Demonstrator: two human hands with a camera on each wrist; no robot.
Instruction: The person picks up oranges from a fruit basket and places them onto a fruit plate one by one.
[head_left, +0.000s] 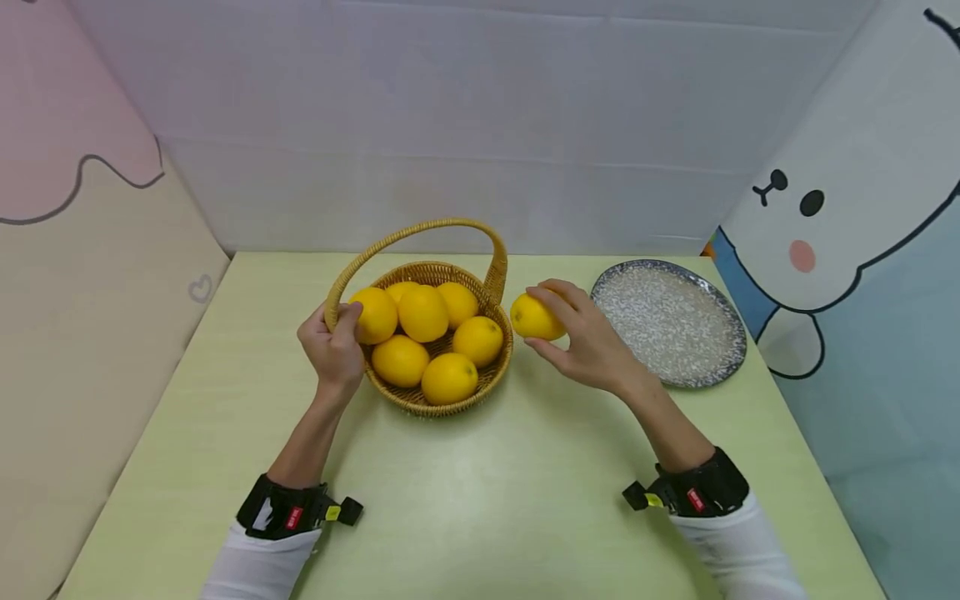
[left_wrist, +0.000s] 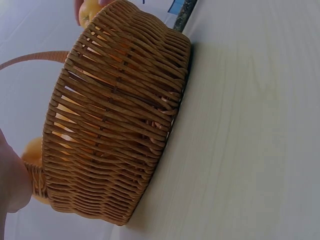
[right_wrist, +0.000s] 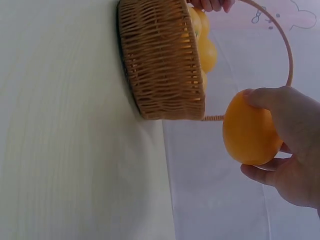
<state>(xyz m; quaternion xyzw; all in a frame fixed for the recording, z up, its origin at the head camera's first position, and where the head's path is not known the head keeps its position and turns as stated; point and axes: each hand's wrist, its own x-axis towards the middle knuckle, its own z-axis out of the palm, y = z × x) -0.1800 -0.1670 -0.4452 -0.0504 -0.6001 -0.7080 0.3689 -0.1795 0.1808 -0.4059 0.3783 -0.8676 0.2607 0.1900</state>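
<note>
A wicker basket with a tall arched handle stands on the table, holding several lemons. My left hand grips the handle low on its left side, thumb toward the fruit. Between the fingers and thumb of my right hand is one lemon, just outside the basket's right rim. In the right wrist view that lemon is up at rim height, clear of the table. The basket's woven side fills much of the left wrist view.
An oval speckled plate with a dark rim lies on the table right of the right hand. The pale table meets a white cloth backdrop behind the basket. Printed cartoon panels stand at the sides.
</note>
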